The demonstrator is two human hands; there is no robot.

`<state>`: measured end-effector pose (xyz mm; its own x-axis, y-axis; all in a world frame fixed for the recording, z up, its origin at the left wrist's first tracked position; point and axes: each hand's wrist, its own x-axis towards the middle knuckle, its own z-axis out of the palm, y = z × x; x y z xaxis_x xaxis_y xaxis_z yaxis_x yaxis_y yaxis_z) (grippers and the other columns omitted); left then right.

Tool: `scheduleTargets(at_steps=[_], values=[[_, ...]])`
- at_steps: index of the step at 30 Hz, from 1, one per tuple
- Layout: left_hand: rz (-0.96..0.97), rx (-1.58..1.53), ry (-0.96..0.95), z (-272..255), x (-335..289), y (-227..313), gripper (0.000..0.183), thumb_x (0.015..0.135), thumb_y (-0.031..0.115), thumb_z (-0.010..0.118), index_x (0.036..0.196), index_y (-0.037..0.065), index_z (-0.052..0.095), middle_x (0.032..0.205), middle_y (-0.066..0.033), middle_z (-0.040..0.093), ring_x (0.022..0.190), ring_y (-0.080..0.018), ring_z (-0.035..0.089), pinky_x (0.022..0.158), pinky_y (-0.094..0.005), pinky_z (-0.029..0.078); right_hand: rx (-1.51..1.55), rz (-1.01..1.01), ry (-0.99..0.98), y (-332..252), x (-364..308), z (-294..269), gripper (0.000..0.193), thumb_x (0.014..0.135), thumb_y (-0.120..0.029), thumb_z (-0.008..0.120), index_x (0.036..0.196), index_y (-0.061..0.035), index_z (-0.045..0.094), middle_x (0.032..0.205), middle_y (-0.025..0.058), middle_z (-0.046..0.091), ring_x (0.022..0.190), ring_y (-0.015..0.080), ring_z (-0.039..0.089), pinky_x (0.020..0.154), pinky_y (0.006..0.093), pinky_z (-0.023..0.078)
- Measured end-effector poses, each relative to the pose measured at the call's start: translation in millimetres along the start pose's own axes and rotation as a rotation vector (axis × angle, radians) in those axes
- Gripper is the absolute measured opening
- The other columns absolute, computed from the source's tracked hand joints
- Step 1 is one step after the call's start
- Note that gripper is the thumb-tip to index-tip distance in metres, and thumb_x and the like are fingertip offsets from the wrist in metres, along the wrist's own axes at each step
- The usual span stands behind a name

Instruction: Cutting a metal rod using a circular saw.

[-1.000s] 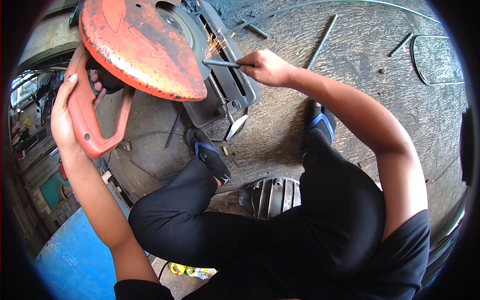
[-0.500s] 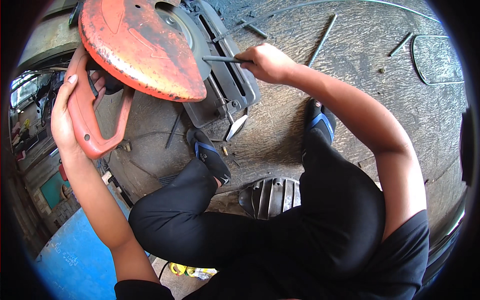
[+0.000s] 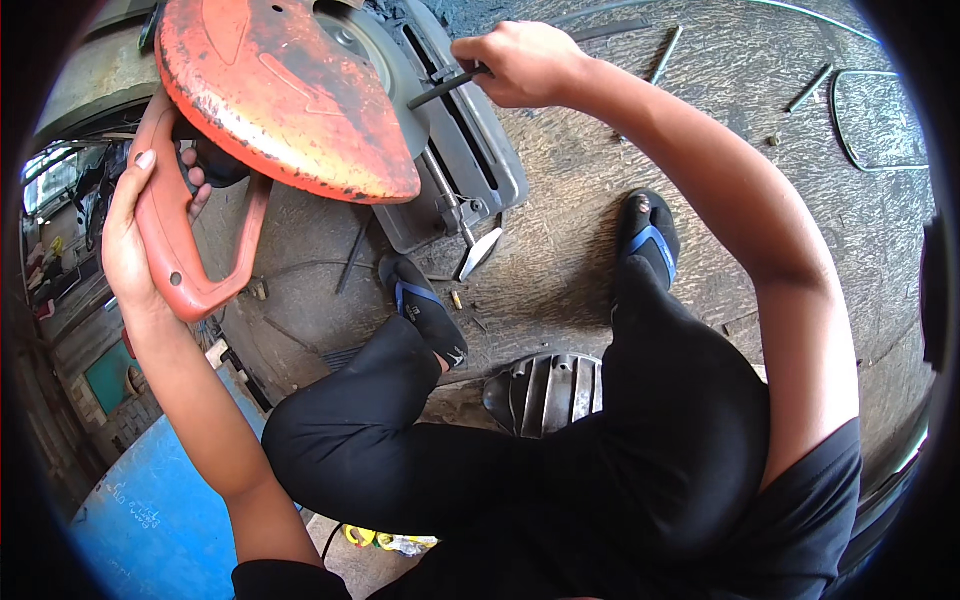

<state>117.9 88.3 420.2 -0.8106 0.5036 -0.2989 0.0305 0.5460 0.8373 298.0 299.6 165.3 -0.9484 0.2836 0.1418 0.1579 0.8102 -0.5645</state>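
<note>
Chop saw [image 3: 330,130] fills the upper left of the view, standing on the concrete floor [image 3: 620,200] near its far edge; its rusty orange blade guard [image 3: 280,100] is tilted up and its grey base [image 3: 470,150] lies beneath. The person squats over it, black trousers [image 3: 520,470] taking up the lower middle, both feet in dark sandals with blue straps. The left arm rises from the lower edge, bent at the elbow, and the left hand [image 3: 135,240] is wrapped tight around the orange handle [image 3: 175,240], fingers curled behind it. The right arm stretches forward from the right, and the right hand [image 3: 525,62] is clenched around a thin dark metal rod [image 3: 445,88] lying across the base towards the blade. The blade itself is mostly hidden behind the guard, and the rod's far end is lost there too. The saw's top is cut off by the view's edge. Short loose rods [image 3: 665,55] lie on the floor beyond the right hand.
</note>
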Motion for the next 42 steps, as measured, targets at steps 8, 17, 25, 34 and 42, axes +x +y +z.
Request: scheduleTargets(at_steps=[8,17,25,34,42], values=[[-0.003,-0.03,0.013,4,-3,3,0.052,0.089,0.028,0.057,0.13,-0.002,0.047,0.11,-0.0107,0.059,0.088,-0.0163,0.059,0.081,-0.0308,0.049,-0.053,-0.018,0.029,-5,-2,-2,0.024,0.074,-0.013,0.057,0.097,-0.0139,0.063,0.072,0.0139,0.065,0.07,0.034,0.065,0.062,0.0448,0.053],[-0.019,-0.015,0.049,5,-1,-1,0.049,0.09,0.029,0.055,0.131,0.002,0.048,0.116,-0.0078,0.059,0.09,-0.0138,0.057,0.084,-0.0297,0.047,-0.096,-0.044,0.092,-12,-9,-2,0.02,0.077,-0.012,0.056,0.096,-0.0126,0.063,0.07,0.0148,0.065,0.067,0.0333,0.066,0.06,0.0445,0.053],[-0.005,-0.027,0.007,-1,2,-3,0.049,0.09,0.029,0.054,0.129,0.0,0.049,0.111,-0.0092,0.06,0.09,-0.015,0.058,0.085,-0.0294,0.046,-0.135,-0.041,0.071,-26,-17,-5,0.034,0.071,-0.007,0.056,0.103,-0.0132,0.064,0.077,0.0151,0.065,0.074,0.031,0.067,0.063,0.0427,0.055],[0.039,-0.082,-0.06,3,5,-7,0.05,0.091,0.028,0.055,0.127,-0.006,0.048,0.104,-0.0138,0.06,0.087,-0.0205,0.06,0.082,-0.0324,0.049,0.594,0.193,-0.098,12,-32,11,0.02,0.077,-0.019,0.055,0.087,-0.0029,0.06,0.064,0.0112,0.063,0.054,0.0219,0.058,0.054,0.0376,0.045],[0.018,-0.108,-0.072,1,-1,-3,0.05,0.09,0.027,0.056,0.129,-0.004,0.048,0.103,-0.013,0.06,0.087,-0.0205,0.06,0.08,-0.0314,0.05,1.569,0.416,-0.508,25,-46,17,0.02,0.079,-0.015,0.048,0.083,0.0017,0.058,0.061,0.0068,0.056,0.039,0.0103,0.044,0.035,0.0218,0.034]])
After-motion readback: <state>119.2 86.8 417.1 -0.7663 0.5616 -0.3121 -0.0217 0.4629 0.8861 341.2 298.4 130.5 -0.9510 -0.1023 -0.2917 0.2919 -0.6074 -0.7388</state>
